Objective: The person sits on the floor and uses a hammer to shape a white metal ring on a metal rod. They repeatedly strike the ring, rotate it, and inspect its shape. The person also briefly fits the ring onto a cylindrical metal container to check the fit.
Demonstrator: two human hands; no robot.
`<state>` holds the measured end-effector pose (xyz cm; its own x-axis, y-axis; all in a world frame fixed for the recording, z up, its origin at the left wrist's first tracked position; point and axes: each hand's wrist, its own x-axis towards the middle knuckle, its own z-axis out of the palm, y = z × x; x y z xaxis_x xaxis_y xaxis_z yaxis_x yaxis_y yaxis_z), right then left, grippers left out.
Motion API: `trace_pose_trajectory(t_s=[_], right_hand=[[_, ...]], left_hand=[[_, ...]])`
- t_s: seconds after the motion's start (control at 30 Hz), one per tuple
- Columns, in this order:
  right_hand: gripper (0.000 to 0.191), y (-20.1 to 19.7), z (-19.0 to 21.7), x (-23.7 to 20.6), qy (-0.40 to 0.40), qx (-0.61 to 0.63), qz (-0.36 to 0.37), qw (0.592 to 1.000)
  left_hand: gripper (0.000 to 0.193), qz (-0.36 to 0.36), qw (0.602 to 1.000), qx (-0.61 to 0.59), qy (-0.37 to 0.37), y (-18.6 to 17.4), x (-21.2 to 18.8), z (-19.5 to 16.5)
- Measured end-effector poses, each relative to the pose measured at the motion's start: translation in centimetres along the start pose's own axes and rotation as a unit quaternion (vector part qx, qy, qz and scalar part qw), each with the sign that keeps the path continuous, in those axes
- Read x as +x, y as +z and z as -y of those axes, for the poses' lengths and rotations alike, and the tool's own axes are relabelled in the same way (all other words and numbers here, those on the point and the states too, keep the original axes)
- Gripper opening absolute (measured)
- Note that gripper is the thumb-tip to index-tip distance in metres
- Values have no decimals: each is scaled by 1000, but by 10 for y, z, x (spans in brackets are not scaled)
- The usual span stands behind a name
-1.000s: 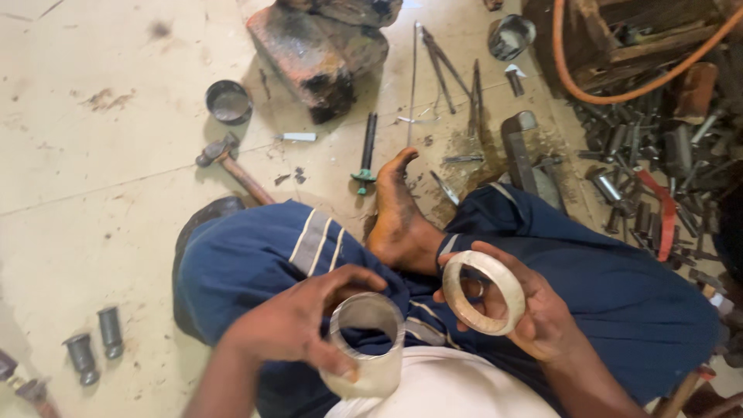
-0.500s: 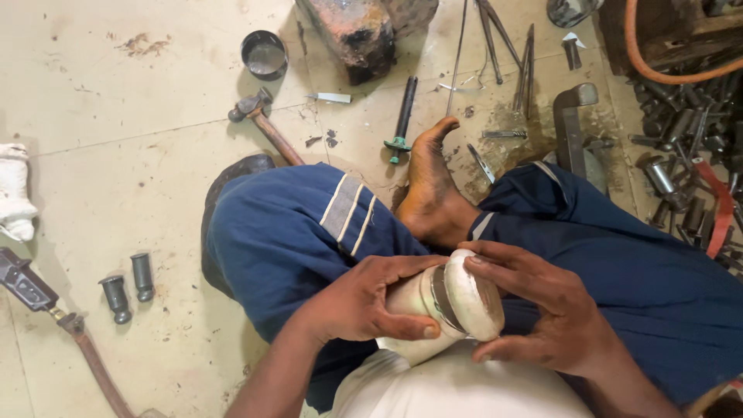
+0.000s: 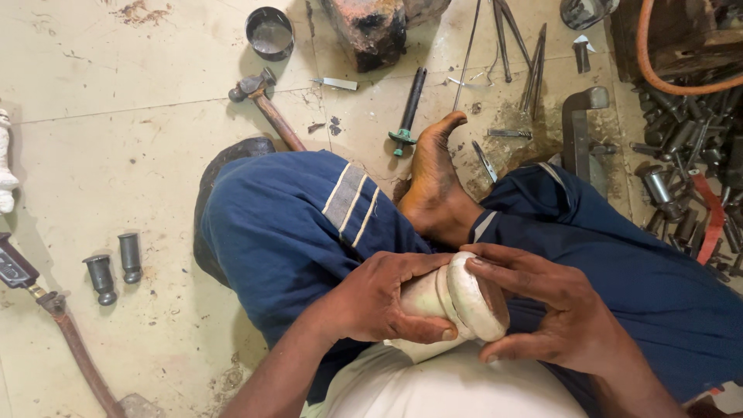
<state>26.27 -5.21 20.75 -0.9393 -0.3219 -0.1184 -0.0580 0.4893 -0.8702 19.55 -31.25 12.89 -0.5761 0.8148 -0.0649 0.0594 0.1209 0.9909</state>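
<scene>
The person is sitting on the tiled floor [image 3: 116, 155] with legs crossed in dark blue trousers [image 3: 294, 224], one bare foot [image 3: 433, 186] pointing toward the far edge of the floor. A dark metal block [image 3: 371, 27] is standing at the far edge, with a round tin [image 3: 269, 32] to its left, and a hammer [image 3: 263, 104] is lying just beside the left knee. A heap of metal parts [image 3: 681, 155] is filling the right edge.

A second ago the white ring was held apart from the cylinder, in the right hand only. Now the white ring [image 3: 476, 298] is sitting pressed onto the end of the pale cylinder [image 3: 422, 298] over the lap, so the two pieces are joining together. The left hand [image 3: 379, 298] is closing around the cylinder and gripping it. The right hand [image 3: 557, 310] is closing its fingers on the ring, pressing it on.

Two small dark pegs [image 3: 116, 267] are standing near the left edge of the floor.
</scene>
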Motion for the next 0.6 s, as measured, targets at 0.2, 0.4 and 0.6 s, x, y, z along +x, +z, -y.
trace_pose_trajectory(t_s=[0.2,0.4,0.6], right_hand=[[97,4,4,3,10,-41,5,999],[98,8,9,10,12,-109,-20,994],[94,12,14,16,18,-61,-48,997]], left_hand=[[93,5,994,-109,20,-4,0,-6],[84,15,983,-184,-2,-3,2,3],[82,13,978,-205,-26,-2,7,13]])
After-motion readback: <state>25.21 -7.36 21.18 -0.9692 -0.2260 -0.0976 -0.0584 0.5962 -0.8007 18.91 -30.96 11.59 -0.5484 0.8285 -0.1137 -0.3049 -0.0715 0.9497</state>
